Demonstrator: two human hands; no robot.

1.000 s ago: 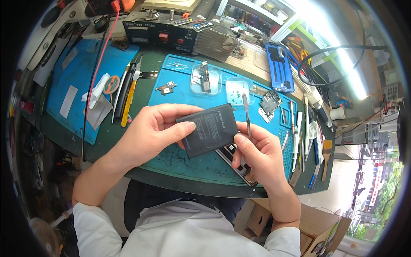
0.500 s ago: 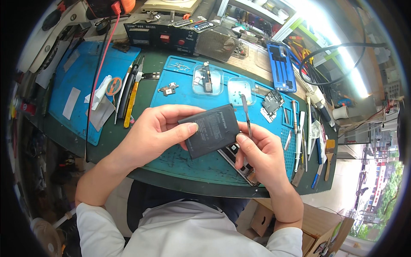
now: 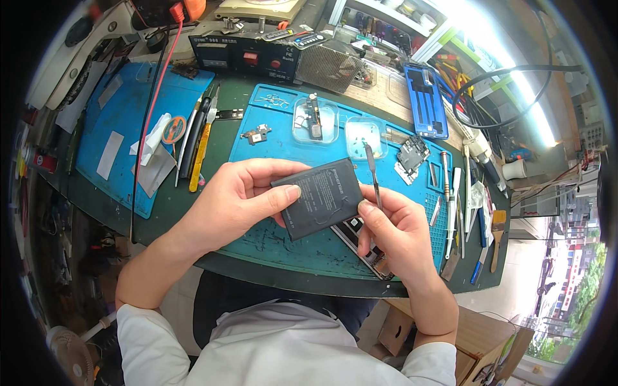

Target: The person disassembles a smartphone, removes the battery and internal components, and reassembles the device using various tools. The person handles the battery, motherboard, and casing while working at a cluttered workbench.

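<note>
A flat black battery [image 3: 320, 207] is held tilted over the blue work mat [image 3: 283, 264]. My left hand [image 3: 244, 202] grips its left side, thumb on the face and fingers behind it. My right hand [image 3: 391, 228] pinches the right corner with the thumb and also holds a slim metal pry tool [image 3: 374, 177] pointing upward among its fingers. Beneath my right hand and the battery lies an opened phone frame [image 3: 351, 241], partly hidden. Beyond are two clear plastic dishes [image 3: 358, 130] with small parts, a small loose component [image 3: 256, 134] and a dark board piece [image 3: 412, 154].
A second mat [image 3: 96, 148] with paper scraps lies left, beside pens and knives [image 3: 199, 154]. Behind stand a black bench unit [image 3: 238, 58] and blue phone housing [image 3: 425, 103]. Tools and a brush [image 3: 497, 235] line the right. Red and black cables [image 3: 138, 186] hang at left.
The view has shifted slightly, so the bench and hands appear a little further right. Both hands keep the same hold on the battery, and the pry tool stays in the right hand.
</note>
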